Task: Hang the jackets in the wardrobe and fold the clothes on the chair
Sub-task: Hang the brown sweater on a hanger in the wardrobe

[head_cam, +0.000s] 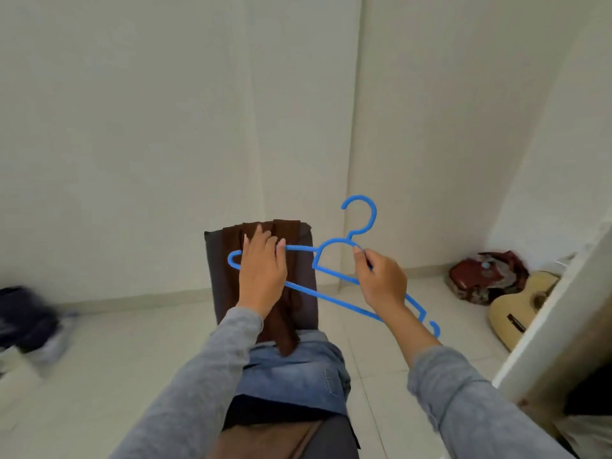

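Head cam: blue hanger (299, 248) is held in the air over the chair (215, 260) back, hook up, long axis slanting from upper left to lower right; R hand (381, 279) has fingers pinched on its shoulder just beside the neck; L hand (261, 270) lies across its left end, in front of brown garment (291, 233) draped on chair back; L fingers fairly straight, probably hooking the bar, can't tell for sure; garment sits behind hanger's left tip, so L hand is nearer; jeans (298, 369) on seat; wardrobe (556, 303) to the right.

Dark bundle (26, 316) at L blurred; guitar (520, 306) part-hidden.
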`<state>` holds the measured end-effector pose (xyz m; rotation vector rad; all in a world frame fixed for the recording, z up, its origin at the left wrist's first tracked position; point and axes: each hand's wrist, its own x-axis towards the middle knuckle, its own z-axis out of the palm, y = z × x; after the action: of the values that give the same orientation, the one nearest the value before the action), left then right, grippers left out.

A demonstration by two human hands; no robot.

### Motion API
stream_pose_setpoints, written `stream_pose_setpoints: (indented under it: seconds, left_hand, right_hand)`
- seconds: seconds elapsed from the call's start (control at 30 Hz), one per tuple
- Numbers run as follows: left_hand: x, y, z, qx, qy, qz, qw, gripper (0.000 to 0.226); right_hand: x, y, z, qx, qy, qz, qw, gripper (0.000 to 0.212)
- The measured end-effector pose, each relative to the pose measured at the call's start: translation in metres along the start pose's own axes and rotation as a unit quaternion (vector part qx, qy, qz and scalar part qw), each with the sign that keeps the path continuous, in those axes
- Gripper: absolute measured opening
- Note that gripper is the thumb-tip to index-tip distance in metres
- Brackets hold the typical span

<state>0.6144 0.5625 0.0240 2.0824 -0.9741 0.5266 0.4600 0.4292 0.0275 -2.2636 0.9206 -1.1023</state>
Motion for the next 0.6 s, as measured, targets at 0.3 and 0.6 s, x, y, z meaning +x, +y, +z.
stream_pose_setpoints:
  seconds: [0.3, 0.6]
  left_hand:
    - [0.069, -0.107, 0.017, 0.104, -0.026, 0.049, 0.993, 0.045]
    - [0.171, -0.145, 0.105, 0.029, 0.056, -0.120, 0.991, 0.036]
  right_hand:
    - [0.102, -0.027, 0.129, 0.154, -0.164, -0.018, 0.974, 0.034]
    - [0.224, -0.008, 0.213, 0.263, -0.180, 0.088, 0.944, 0.022]
